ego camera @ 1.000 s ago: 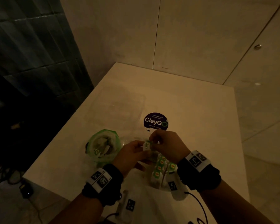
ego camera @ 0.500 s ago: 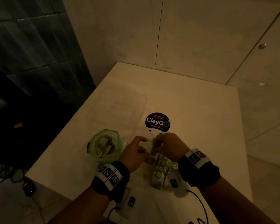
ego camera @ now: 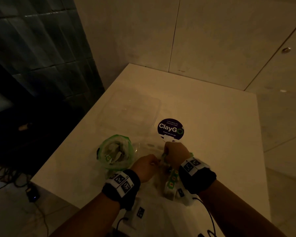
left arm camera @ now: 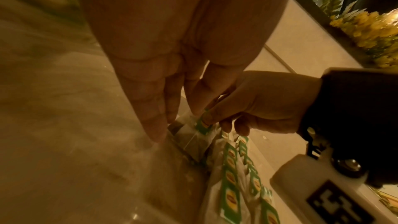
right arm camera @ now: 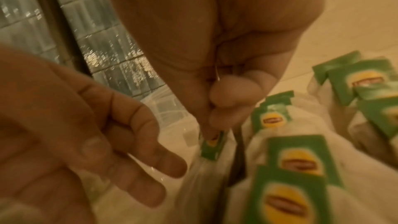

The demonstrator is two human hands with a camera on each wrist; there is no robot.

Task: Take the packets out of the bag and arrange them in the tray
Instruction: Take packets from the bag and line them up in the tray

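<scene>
Green-rimmed bag [ego camera: 115, 152] sits open on the white table [ego camera: 212, 134], crumpled packets inside; clear tray [ego camera: 132, 110] beyond it, contents hard to tell in the dim light. Row of white tea packets [right arm camera: 295, 156] with green-yellow tags lies by the right wrist. Right hand [ego camera: 175, 152] pinches one packet's green tag [right arm camera: 213, 144] between thumb and fingers. Left hand [ego camera: 146, 165] close beside, fingers loose and straight, touching the packet's edge

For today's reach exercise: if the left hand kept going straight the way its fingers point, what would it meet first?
Most likely the tea packet that the right hand pinches; the left hand fingertips lie close beside it, though depth is unclear.
</scene>
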